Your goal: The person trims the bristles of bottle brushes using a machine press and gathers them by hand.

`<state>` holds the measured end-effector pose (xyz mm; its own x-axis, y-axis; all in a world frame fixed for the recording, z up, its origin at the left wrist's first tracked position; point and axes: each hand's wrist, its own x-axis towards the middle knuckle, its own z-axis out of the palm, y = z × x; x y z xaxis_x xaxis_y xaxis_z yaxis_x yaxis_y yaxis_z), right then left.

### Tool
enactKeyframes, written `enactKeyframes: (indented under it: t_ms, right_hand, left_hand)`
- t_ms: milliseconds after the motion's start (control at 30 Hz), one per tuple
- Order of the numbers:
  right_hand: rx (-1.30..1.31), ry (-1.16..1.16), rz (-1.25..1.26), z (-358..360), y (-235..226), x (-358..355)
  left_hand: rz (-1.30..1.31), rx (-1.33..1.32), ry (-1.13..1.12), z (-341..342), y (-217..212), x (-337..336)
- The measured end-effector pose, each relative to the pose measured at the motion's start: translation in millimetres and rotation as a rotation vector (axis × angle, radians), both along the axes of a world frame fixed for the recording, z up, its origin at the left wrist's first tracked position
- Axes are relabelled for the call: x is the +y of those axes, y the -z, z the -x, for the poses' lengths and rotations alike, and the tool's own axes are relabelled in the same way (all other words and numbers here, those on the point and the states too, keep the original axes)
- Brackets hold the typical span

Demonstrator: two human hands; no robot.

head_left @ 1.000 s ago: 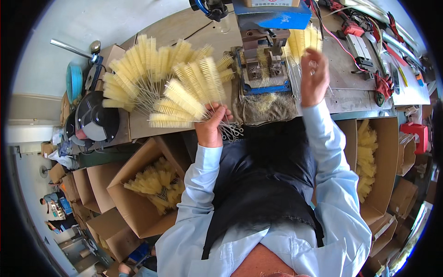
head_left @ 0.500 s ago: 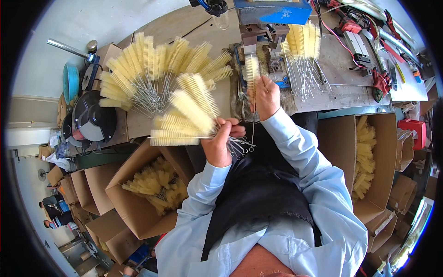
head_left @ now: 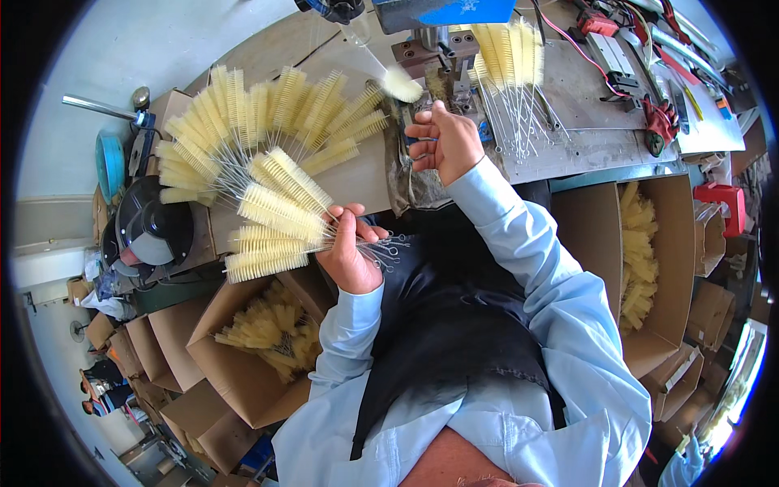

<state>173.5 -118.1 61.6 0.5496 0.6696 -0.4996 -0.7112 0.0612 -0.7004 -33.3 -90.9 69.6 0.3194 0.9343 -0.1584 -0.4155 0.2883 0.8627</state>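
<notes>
Item: pale yellow bottle brushes with twisted wire handles. Our left hand (head_left: 350,253) is clamped round the wire ends of a fanned bunch of brushes (head_left: 272,223), held above the bench edge, bristle heads pointing left. Our right hand (head_left: 445,142) pinches the wire stem of a single brush (head_left: 402,84), its head blurred, up against the grey metal machine (head_left: 442,50) at the bench's far side.

Change noted: half a second ago the right hand stood beside the left at the bunch; a second ago it was at the upright stock. It has now swung out to the machine with one brush, so we judge that brushes pass one by one between machine and bunch.

Adjacent stock: a larger fan of finished brushes (head_left: 260,109) lies on the wooden bench (head_left: 365,174) behind the bunch; a row of upright brushes (head_left: 507,57) stands right of the machine.

Packages: an open brown cardboard box (head_left: 235,381) below left, part-filled with brushes; a second open brown box (head_left: 677,268) on the right, brushes along its inner side; empty flat-brown cartons (head_left: 122,357) stacked farther left. No labels readable.
</notes>
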Motion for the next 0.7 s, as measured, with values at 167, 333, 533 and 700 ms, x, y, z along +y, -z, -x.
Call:
enactKeyframes:
  t_ms: [167,333,533,700]
  right_hand:
    - [0.218,-0.154,-0.154,-1,-28,0]
    - [0.270,-0.080,-0.315,16,-41,29]
    - [0.336,-0.108,-0.351,34,-15,33]
    - [0.137,-0.097,-0.240,35,-6,-6]
  left_hand:
    - [-0.091,0.064,-0.016,-7,4,18]
    - [-0.120,0.081,-0.037,-14,9,29]
    - [-0.175,0.119,-0.069,-11,26,36]
    - [-0.065,0.142,0.019,-10,26,41]
